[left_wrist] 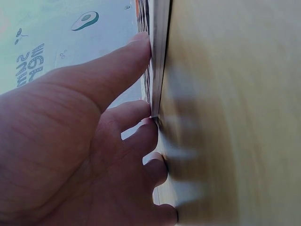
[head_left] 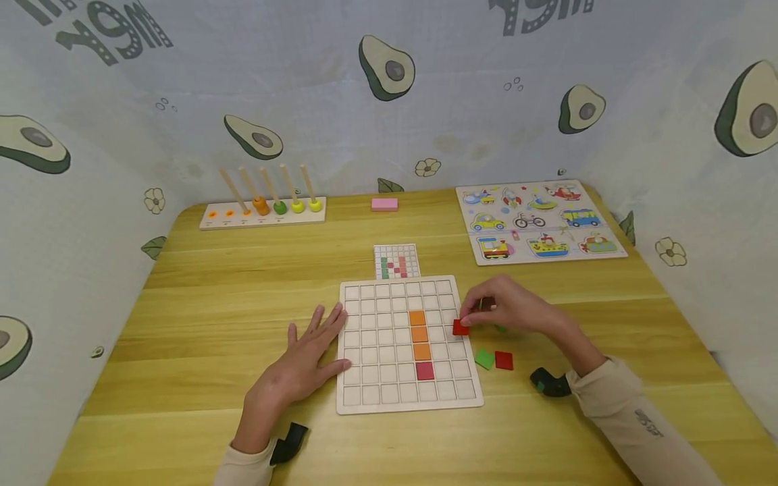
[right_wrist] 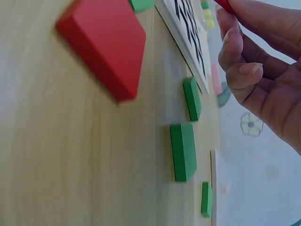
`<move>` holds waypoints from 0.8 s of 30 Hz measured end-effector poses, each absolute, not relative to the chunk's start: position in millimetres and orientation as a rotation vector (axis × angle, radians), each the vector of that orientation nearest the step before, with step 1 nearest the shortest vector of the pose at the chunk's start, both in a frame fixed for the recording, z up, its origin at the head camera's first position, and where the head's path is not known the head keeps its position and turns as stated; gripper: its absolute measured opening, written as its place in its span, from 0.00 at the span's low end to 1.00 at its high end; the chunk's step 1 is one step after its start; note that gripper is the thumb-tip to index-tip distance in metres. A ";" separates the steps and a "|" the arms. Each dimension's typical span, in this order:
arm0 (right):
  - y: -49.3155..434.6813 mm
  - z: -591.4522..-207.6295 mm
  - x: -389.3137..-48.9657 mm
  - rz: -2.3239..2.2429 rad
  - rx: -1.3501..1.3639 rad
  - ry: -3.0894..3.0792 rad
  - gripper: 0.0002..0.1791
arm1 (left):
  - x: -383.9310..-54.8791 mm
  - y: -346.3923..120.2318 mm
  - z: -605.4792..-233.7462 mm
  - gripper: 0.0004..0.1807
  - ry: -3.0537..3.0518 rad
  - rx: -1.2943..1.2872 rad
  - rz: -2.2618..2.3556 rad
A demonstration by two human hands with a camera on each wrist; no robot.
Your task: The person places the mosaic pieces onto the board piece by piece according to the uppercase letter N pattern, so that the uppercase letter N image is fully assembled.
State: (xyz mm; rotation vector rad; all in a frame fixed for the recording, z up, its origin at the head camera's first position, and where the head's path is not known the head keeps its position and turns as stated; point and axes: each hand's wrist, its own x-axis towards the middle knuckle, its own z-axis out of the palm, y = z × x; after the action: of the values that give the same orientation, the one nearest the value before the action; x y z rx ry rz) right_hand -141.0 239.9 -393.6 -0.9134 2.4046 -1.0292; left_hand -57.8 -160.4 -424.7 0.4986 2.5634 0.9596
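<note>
A pale wooden grid board [head_left: 377,398] lies on the table. In one of its columns sit three orange tiles [head_left: 420,334] with a crimson tile [head_left: 425,371] below them. My left hand [head_left: 304,361] rests at the board's left edge, fingers spread and thumb touching the rim. Over the right edge my right hand [head_left: 507,304] pinches a red tile [head_left: 460,328] between thumb and fingertips. Beside the board lie a light green tile [head_left: 484,358] and another red tile [head_left: 504,360]. Several green tiles [right_wrist: 183,151] show under the right hand in the right wrist view.
A small printed pattern card [head_left: 397,260] lies behind the board. Farther back are a peg stacker [head_left: 267,217] with coloured beads, a pink block [head_left: 384,204] and a vehicle picture puzzle [head_left: 541,223]. A cloth printed with avocados [head_left: 389,67] hangs beyond the table.
</note>
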 end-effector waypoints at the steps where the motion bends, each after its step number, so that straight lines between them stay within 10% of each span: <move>1: 237.4 -393.9 -140.7 -1.034 -0.911 2.397 0.04 | -57.9 -160.4 -424.6 0.46 2.564 0.499 0.959; 24: 161.1 -407.3 -125.1 -1.130 -1.017 2.374 0.03 | -57.2 -162.1 -426.0 0.46 2.552 0.497 0.989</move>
State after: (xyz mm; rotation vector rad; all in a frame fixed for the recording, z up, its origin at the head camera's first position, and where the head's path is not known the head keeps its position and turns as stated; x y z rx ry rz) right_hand -125.1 161.1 -407.3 -1.0170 2.3739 -1.1298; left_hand -57.2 -162.1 -426.0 0.4966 2.5521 0.9887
